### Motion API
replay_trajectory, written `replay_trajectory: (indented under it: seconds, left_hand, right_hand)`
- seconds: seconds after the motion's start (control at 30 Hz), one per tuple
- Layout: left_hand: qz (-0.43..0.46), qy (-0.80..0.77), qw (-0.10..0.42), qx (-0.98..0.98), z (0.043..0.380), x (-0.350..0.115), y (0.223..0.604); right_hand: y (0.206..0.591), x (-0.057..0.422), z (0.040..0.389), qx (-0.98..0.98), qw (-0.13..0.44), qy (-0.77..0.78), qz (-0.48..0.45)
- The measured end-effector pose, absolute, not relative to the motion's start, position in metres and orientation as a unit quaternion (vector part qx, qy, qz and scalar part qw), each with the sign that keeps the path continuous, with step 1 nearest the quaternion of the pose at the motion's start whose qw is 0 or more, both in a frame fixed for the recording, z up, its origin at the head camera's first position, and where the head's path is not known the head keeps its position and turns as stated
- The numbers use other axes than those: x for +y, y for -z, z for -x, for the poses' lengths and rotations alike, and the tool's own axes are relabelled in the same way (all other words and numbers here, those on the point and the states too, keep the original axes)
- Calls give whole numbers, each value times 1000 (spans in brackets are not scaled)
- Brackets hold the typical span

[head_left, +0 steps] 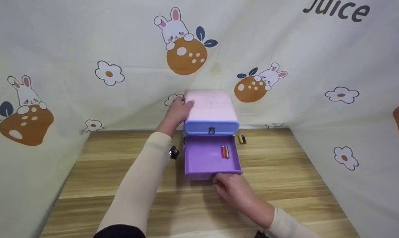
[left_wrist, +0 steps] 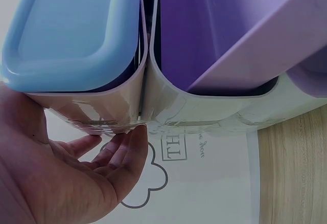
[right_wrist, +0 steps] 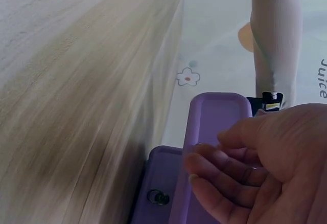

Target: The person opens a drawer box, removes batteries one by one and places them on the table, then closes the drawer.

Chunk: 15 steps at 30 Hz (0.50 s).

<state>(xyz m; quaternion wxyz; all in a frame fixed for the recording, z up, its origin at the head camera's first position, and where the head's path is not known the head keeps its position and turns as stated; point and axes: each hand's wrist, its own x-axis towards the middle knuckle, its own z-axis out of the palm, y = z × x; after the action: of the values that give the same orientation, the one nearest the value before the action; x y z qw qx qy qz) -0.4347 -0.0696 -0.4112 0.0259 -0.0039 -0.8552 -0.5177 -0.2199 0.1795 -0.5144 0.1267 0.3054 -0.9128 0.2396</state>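
Note:
A small drawer cabinet [head_left: 209, 104] with a pink top stands against the back cloth. Its blue top drawer [head_left: 199, 128], with a ring pull [head_left: 211, 131], is closed. Below it, a purple drawer [head_left: 199, 158] is pulled far out. Two batteries [head_left: 225, 152] lie side by side in it, towards the right. My left hand [head_left: 180, 110] lies against the cabinet's upper left side, thumb over the top edge and fingers along the side. At the purple drawer's front, my right hand [head_left: 234, 190] has its fingers curled about the pull, which they mostly hide.
Two more batteries [head_left: 242, 139], one yellow and one dark, lie on the wooden table [head_left: 278, 178] right of the cabinet. Beneath the pulled-out drawer shows a lower purple drawer [right_wrist: 166, 175] with its own ring. A printed cloth [head_left: 136, 99] hangs behind and at both sides.

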Motion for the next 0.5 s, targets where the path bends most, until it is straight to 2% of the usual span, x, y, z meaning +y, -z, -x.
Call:
replay_trajectory:
  seconds: [0.27,0.5]
  left_hand:
    - [7,523,26,-852,433,-71,410]
    - [3,526,20,-850,434,-71,410]
  right_hand:
    - [489,187,217,-897,83,-318,-297]
    - [460,192,230,-913,58,-317,-252]
